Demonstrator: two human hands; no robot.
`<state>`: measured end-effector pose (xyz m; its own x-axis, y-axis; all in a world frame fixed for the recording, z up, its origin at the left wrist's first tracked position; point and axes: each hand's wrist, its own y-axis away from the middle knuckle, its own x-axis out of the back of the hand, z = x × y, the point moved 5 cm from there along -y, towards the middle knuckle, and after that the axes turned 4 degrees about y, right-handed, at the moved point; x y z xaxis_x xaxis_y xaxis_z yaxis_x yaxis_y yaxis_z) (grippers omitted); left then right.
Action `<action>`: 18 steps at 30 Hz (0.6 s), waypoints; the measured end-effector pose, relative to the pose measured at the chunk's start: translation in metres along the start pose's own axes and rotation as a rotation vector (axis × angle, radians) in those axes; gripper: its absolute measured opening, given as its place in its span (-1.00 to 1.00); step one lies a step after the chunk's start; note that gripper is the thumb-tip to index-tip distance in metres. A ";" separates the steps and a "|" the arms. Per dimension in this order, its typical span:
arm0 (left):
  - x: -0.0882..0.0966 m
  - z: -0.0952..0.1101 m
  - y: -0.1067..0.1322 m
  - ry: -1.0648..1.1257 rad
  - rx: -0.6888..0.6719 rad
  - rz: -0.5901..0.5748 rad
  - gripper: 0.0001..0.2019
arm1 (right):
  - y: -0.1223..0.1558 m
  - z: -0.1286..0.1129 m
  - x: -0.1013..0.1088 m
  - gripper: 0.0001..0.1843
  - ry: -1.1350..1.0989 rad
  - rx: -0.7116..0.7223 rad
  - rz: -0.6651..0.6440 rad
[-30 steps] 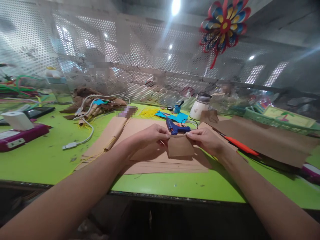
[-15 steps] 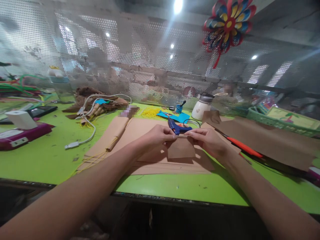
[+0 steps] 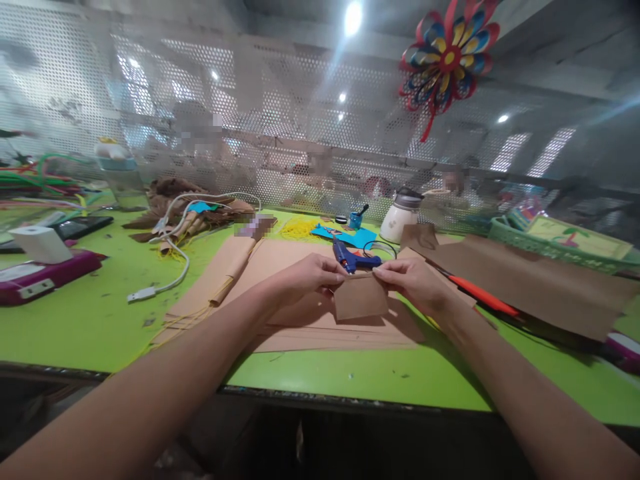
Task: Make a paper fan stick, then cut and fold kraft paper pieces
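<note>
A small piece of brown paper [image 3: 361, 298] is stretched between my two hands, its top edge folded over. My left hand [image 3: 321, 273] pinches the upper left corner; my right hand [image 3: 407, 277] pinches the upper right corner. Below lie large sheets of brown paper [image 3: 295, 327], stacked flat on the green table. Just behind the held piece rests a blue glue gun [image 3: 353, 257], with a dark cord loop beside it. To the left, a rolled strip of brown paper [image 3: 235, 263] with yellow strings lies across the sheets.
On the right are orange-handled scissors [image 3: 483, 295], brown paper and a green basket [image 3: 545, 245]. A white jug [image 3: 400, 219] and yellow shreds [image 3: 299, 229] stand at the back. At left are a white USB cable [image 3: 143, 294] and a purple power strip [image 3: 65, 275].
The folded top edge of the small brown paper has tipped up, showing more of its face. Both hands keep their pinch; the camera view has shifted slightly.
</note>
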<state>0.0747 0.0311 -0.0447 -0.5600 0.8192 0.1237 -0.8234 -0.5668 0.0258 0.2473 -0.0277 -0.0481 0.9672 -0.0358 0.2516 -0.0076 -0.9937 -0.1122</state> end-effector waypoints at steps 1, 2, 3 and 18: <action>0.000 -0.001 0.000 0.018 0.010 -0.011 -0.85 | 0.000 0.001 0.000 -0.71 -0.006 -0.011 -0.014; 0.000 -0.002 0.000 0.036 0.016 -0.022 -0.83 | 0.000 0.002 0.000 -0.70 -0.012 -0.021 -0.022; 0.000 -0.003 0.000 0.055 0.018 -0.036 -0.81 | 0.000 0.002 0.000 -0.69 -0.017 -0.030 -0.026; 0.001 0.000 -0.001 0.284 -0.039 -0.067 -0.81 | 0.005 -0.013 0.003 -0.70 -0.224 0.068 0.002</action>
<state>0.0753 0.0327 -0.0443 -0.5029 0.8495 -0.1596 -0.8593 -0.5114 -0.0140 0.2471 -0.0341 -0.0353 0.9995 -0.0058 0.0322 0.0000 -0.9839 -0.1790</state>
